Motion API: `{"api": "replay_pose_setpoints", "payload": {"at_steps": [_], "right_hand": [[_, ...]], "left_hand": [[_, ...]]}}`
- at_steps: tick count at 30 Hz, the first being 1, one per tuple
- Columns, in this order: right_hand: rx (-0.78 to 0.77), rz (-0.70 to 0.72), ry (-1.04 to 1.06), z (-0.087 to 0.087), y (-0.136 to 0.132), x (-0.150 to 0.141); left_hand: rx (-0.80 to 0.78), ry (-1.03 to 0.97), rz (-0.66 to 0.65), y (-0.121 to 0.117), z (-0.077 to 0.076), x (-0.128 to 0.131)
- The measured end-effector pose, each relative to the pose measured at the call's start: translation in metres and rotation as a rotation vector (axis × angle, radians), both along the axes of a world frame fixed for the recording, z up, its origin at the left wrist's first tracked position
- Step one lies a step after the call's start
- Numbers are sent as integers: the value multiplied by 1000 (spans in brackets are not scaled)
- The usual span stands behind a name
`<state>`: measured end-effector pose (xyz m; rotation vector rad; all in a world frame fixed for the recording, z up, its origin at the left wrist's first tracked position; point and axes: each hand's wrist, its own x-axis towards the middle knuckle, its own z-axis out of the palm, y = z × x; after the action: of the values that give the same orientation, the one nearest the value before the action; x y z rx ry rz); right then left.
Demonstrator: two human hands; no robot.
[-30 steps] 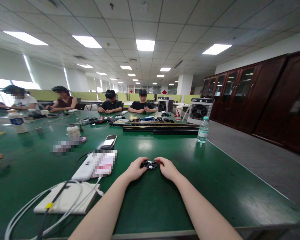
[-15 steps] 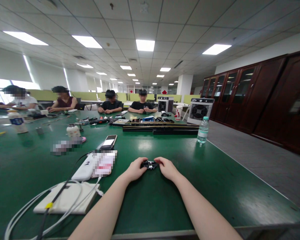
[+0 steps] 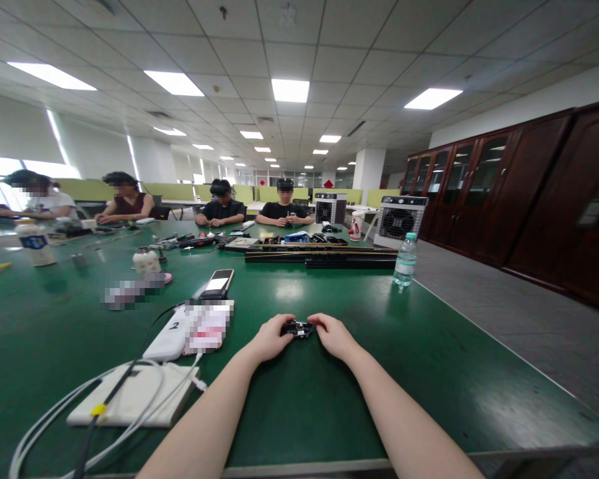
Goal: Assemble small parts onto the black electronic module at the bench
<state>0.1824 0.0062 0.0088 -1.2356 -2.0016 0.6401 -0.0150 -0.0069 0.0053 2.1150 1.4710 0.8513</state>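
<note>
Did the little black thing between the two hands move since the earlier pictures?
No, not that I can see. The little black thing sits in the same spot, nearer the wearer than the water bottle and left of it.

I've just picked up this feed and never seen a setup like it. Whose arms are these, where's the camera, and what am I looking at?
There's no machine here: these are a person's bare hands, seen by a camera worn on that person's head, facing forward and down. The left hand holds the left end of a small black part; the right hand has its fingertips at the right end, though their grip is hard to see. On the green table, to the left, lie a phone and a flat white box. Farther off are a water bottle and black bars. Other people sit beyond.
</note>
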Motion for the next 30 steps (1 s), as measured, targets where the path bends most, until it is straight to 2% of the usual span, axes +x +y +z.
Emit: {"api": "replay_pose_setpoints", "payload": {"at_steps": [6,16,23,30], "right_hand": [[150,41,-104,7,-11,-8],[182,37,-207,3,-13,-12],[236,56,-218,6,-15,-12],[218,-25,-190,11,-12,-6]], "left_hand": [[14,19,-17,1,-1,1],[8,11,-15,1,-1,1],[25,21,-8,1,-2,1],[7,13,2,0,1,1]]}}
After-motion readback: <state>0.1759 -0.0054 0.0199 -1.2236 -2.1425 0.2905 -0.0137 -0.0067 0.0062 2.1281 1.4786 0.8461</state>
